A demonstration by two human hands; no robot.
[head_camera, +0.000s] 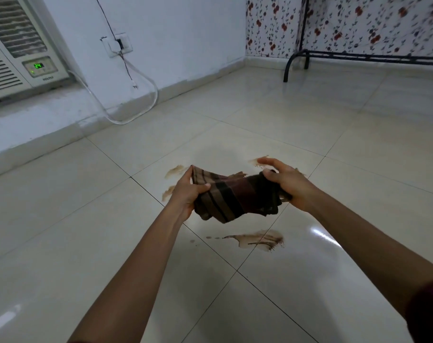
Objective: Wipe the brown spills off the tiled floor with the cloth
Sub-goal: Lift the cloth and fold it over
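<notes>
Cloth: striped brown, bunched, held in air above tiled floor, not touching it. Left hand grips cloth's left end, fingers curled round it. Right hand holds right end, thumb on top, fingers bent over fabric. Brown spills: largest puddle just nearer than cloth, smears beyond its left end, streak beyond its right end. Judgement: wiping barely begun; all visible spills remain. Air conditioner far left of cloth.

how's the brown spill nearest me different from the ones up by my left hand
The near spill is darker and streaked with thin lines; the far smears beside the left hand are paler and faint. The near spill lies fully in view, while the far smears are partly hidden behind the hand and cloth. Both are brown and unwiped.
</notes>
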